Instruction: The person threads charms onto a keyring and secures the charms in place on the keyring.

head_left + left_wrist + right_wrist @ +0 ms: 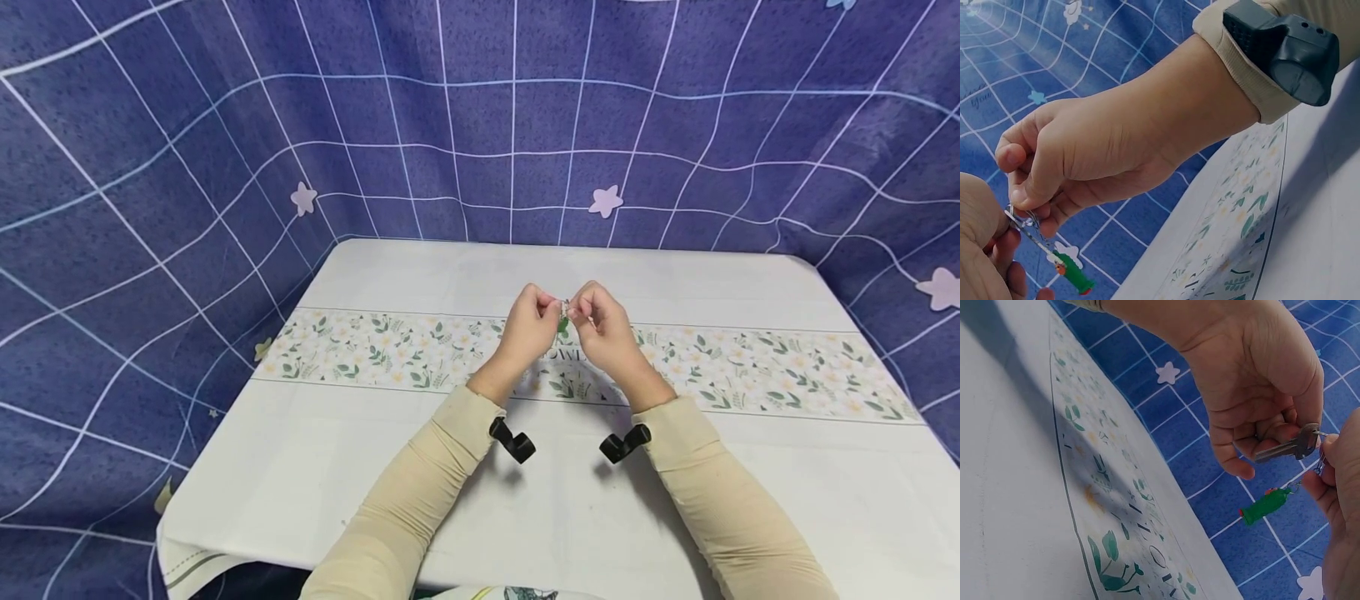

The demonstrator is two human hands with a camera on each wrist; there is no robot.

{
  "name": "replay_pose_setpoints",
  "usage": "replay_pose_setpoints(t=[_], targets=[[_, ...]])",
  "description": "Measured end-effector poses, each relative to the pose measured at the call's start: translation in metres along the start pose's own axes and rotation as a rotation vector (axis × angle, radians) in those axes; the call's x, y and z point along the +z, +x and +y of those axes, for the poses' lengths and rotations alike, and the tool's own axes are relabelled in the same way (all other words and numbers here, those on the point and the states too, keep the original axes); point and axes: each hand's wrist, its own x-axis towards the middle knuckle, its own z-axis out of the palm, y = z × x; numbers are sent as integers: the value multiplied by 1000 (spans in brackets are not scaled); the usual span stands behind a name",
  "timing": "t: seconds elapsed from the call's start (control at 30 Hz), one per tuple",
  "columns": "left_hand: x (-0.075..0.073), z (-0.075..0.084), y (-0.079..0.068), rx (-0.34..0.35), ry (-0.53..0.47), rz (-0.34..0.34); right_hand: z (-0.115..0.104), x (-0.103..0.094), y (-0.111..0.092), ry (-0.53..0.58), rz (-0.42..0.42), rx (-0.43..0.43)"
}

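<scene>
A flat, dull silver-grey metal key (1294, 448) is held in the air above the bench (420, 517), between the person's two hands. Its head is broad and rounded, darker than the blade, and its blade is straight and narrow, with lengthwise lines. A thin, shiny silver metal ring (1320, 433) joins it at the head. Below hangs a small, bright green, bottle-shaped charm (1265, 506), narrower toward its metal link, with a red tip at the far end and an orange-red bit on its side.

The left hand (529, 330) has its thumb and fingers pinched on the ring. The right hand (606, 330) faces it, just beside, its fingers curled and its thumb against the key's head, grasping it.

A white cloth with a green-and-yellow floral band (375, 348) covers the bench.
</scene>
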Motion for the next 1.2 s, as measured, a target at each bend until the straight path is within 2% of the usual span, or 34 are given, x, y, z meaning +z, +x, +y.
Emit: replay_pose_setpoints(t=[0.23,0.43,0.63,0.83,1.0,1.2], targets=[[0,0,0,7,73,-21,1,-2,1,10,1,94],[0,-2,0,91,177,-5,26,-5,-1,59,14,160],[0,-3,-1,159,286,37,31,-6,-1,90,29,165],[0,-3,0,158,295,49,33,-8,1,87,42,185],[0,-4,1,165,286,72,22,-10,3,72,45,217],[-1,-4,1,207,263,101,-3,-12,5,-59,19,246]])
